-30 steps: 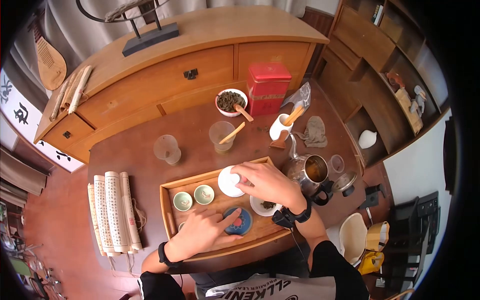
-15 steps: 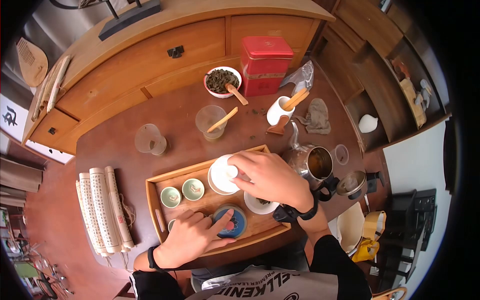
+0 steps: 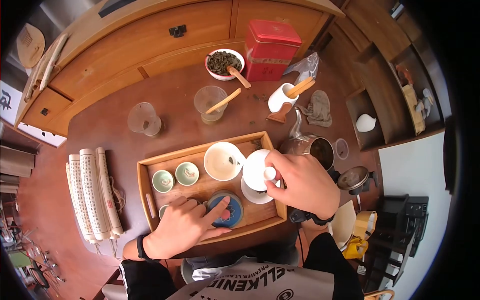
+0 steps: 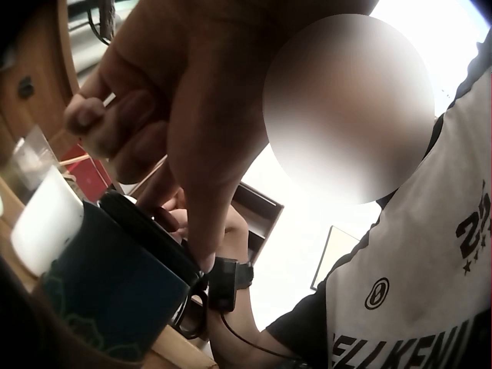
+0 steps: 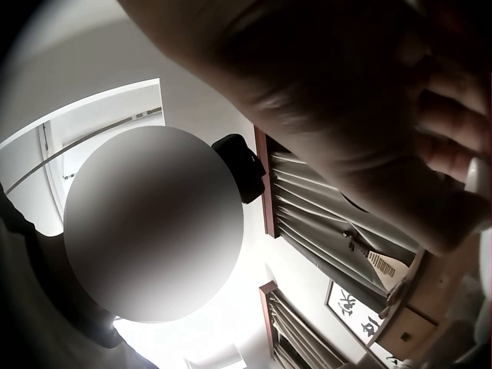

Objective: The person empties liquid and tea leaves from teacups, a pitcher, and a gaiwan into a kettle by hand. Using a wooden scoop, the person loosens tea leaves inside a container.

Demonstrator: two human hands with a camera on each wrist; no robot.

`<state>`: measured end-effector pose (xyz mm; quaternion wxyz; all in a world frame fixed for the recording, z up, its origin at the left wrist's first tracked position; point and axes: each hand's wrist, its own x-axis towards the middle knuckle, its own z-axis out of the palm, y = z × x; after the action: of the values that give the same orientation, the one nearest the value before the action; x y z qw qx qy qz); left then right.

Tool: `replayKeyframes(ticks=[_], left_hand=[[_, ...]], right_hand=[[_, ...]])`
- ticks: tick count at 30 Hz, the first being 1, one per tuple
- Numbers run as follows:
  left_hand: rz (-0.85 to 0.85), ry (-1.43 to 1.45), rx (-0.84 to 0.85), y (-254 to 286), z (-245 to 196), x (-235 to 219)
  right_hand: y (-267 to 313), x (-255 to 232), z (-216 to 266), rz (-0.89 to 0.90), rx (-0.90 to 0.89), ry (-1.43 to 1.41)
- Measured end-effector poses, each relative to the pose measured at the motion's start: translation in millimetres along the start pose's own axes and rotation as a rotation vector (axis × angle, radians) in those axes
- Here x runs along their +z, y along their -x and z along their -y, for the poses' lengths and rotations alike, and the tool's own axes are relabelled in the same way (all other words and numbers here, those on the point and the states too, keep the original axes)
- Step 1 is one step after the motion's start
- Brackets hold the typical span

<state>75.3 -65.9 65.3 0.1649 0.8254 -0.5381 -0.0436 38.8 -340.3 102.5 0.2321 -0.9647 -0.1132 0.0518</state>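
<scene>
My right hand [image 3: 307, 182] pinches the round knob of a white lid [image 3: 255, 167]. The lid hangs tilted to the right of a white bowl [image 3: 216, 167], now uncovered, with a few dark leaf bits inside. Under the lid, a white dish [image 3: 250, 192] with tea leaves is partly hidden. My left hand [image 3: 182, 220] rests on a blue canister [image 3: 232, 212] with a flower pattern on top. In the left wrist view its thumb and a finger touch the canister's dark lid [image 4: 146, 231]. Pale green cups [image 3: 187, 174] stand to the left.
A wooden tray [image 3: 200, 151] holds these. Behind it are two clear cups [image 3: 145, 120], one with a wooden stick across it, a bowl of tea leaves [image 3: 222, 62] and a red tin [image 3: 274, 50]. A steel kettle [image 3: 302, 145] stands right; bamboo scrolls [image 3: 90, 195] lie left.
My right hand lifted the white lid off the bowl and carried it right, over the dish of leaves. The left hand stays on the canister. The head view has tilted down.
</scene>
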Motion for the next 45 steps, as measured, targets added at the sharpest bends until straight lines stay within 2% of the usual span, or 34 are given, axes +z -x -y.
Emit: replayKeyframes(ticks=[9,11,16,24,25,26,33,38,40,45], left_hand=[[-0.041,0.024,-0.01,8.6,0.1,6.5],[-0.041,-0.004,0.0,10.7,1.1,9.0],[-0.056,0.023,-0.012,13.5,1.6,12.9],[-0.015,0.05,-0.031,12.8,0.5,11.3],[-0.025,0.042,-0.029,11.6,0.5,10.4],[-0.034,0.034,-0.027,10.1,0.1,9.0],[-0.021,0.072,-0.019,3.3,1.0,5.5],[-0.022,0.065,-0.016,9.0,1.8,8.4],[-0.007,0.069,0.0,9.7,2.1,6.7],[0.015,0.107,0.012,11.2,4.1,4.2]], right_hand=[[8.1,18.8,7.0,0.05,0.011,0.091],[12.6,26.3,8.4,0.077,0.095,0.099],[23.0,45.3,-1.5,0.106,0.123,0.15],[27.3,58.9,-4.8,-0.064,0.121,0.095],[27.8,55.6,-2.9,0.005,0.156,0.082],[28.8,56.8,-4.5,0.002,0.167,0.083],[36.5,56.3,-1.7,-0.13,0.117,0.015],[48.5,50.8,24.2,-0.193,0.127,-0.1],[56.4,51.4,37.2,-0.209,0.076,-0.182],[66.8,72.2,63.4,-0.211,0.062,-0.386]])
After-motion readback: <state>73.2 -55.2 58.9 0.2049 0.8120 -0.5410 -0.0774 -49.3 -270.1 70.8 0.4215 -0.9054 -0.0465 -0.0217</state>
